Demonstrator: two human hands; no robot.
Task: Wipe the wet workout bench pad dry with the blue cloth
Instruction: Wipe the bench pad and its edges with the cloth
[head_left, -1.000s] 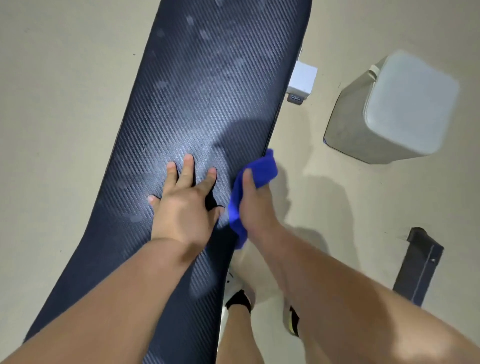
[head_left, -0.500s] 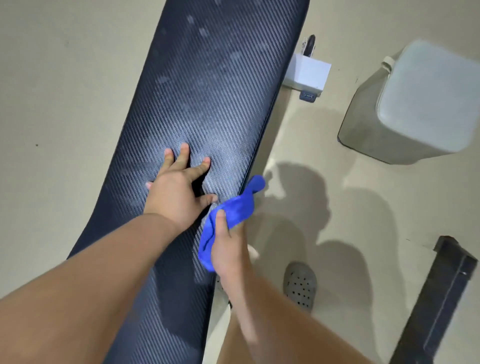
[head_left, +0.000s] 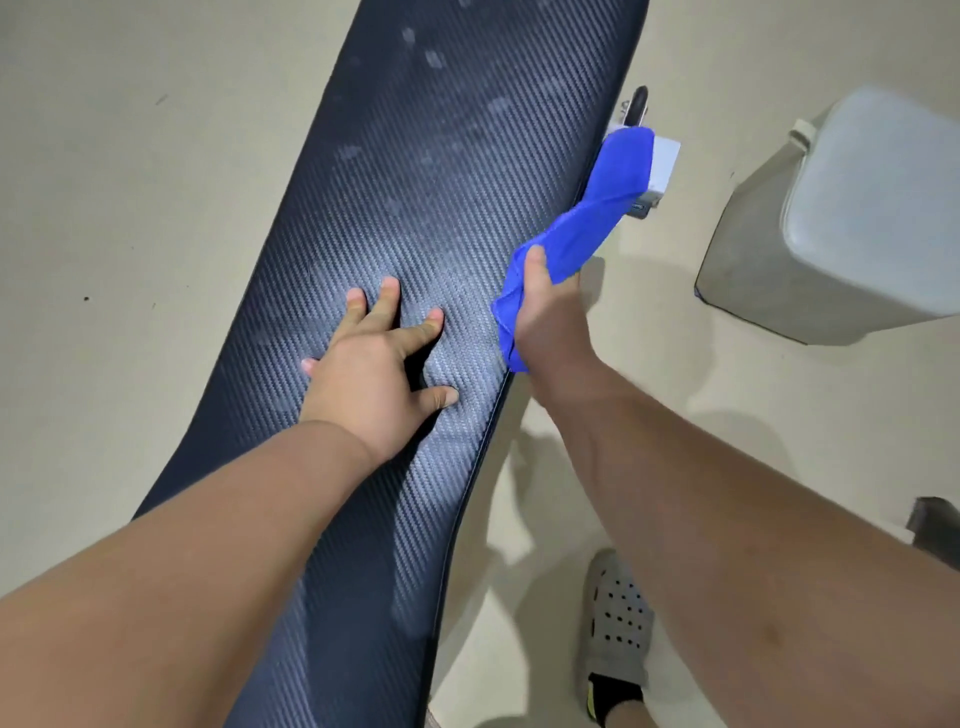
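The long dark bench pad with a woven carbon-fibre pattern runs from the bottom left up to the top centre; pale wet smears show on its far half. My left hand lies flat on the pad's middle, fingers spread. My right hand grips the blue cloth at the pad's right edge. The cloth trails upward along that edge and covers part of a white bracket.
A white bracket of the bench frame sticks out right of the pad. A grey-white block-shaped container stands on the beige floor at right. My foot in a grey perforated clog is lower right. A dark object pokes in at the right edge.
My right hand has slid the blue cloth forward along the pad's right edge, from near my body up to the bracket. My left hand stays pressed flat on the pad.
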